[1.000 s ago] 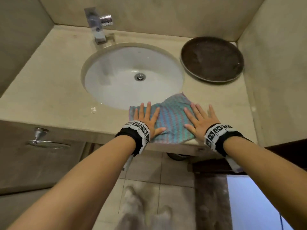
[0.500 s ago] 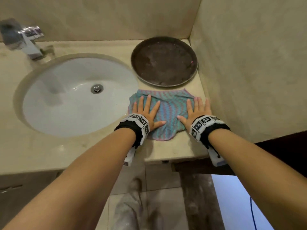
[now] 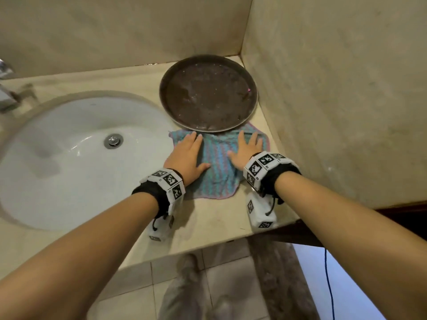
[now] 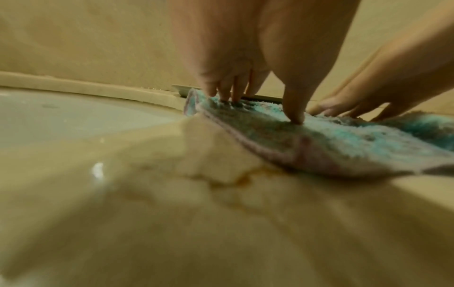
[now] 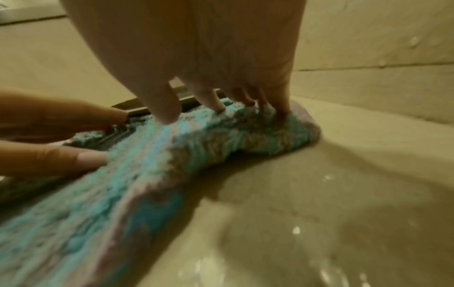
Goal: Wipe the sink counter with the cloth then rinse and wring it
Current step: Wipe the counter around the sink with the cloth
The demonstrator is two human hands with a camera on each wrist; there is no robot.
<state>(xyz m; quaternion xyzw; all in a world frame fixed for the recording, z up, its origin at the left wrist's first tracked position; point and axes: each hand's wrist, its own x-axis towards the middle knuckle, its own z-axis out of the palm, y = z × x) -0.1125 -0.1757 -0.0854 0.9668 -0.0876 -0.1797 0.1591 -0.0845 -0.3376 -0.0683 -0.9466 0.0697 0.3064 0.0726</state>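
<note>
The cloth (image 3: pixel 218 167), a fuzzy teal and pink striped rag, lies flat on the beige stone bench (image 3: pixel 217 218) at about 3 o'clock from the white oval sink (image 3: pixel 76 158), in the right corner by the wall. Its far edge touches, and seems tucked slightly under, the near rim of a round dark tray (image 3: pixel 208 93) that sits at 12 o'clock from the cloth.

Both hands press down on the cloth side by side. The left hand (image 3: pixel 187 158) lies on the cloth's left half, palm down, fingers straight and close together, thumb out toward 3 o'clock; its fingertips reach the tray's rim. The right hand (image 3: pixel 247 148) lies on the right half, palm down, fingers straight and slightly fanned, thumb pointing toward 9 o'clock. Neither grip curls around or pinches the fabric; each is flat and spread on it.

In the left wrist view the left hand's fingertips (image 4: pixel 296 116) dig into the pile of the cloth (image 4: pixel 319 139), with the other hand beside it at 3 o'clock and a brownish stain (image 4: pixel 243 177) on the bench just in front of the cloth's hem. In the right wrist view the right hand's fingertips (image 5: pixel 167 114) press the bunched cloth (image 5: pixel 152 155) near the wall.

Each wrist wears a black band with white blocks carrying black square marker patterns (image 3: pixel 171 181); no readable writing or brand shows anywhere. Part of a metal faucet (image 3: pixel 5 88) shows at 10 o'clock from the sink's drain (image 3: pixel 113 140).
</note>
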